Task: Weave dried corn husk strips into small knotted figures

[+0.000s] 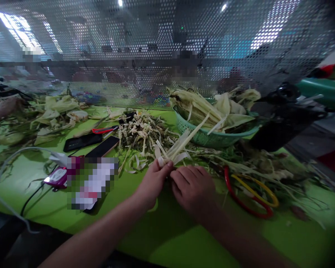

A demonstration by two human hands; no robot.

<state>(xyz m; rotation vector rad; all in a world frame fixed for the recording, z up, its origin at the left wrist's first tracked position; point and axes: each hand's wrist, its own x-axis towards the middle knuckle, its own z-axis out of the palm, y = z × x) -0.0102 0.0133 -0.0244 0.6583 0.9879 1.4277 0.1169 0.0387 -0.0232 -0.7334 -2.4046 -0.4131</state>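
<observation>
Pale corn husk strips fan up and to the right from between my hands. My left hand pinches their lower part between thumb and fingers. Pressed close against it, my right hand is closed with curled fingers at the bundle's bottom end; its fingertips are mostly hidden. Just beyond the strips lies a heap of small knotted husk pieces. Scissors with red and yellow handles lie to the right of my right hand, their blades hidden among scraps.
A green basket of dry husks stands behind my hands. On the left of the green table are phones, a purple device with cables and a red-handled cutter. Another person's hand is at far left. A perforated screen rises behind.
</observation>
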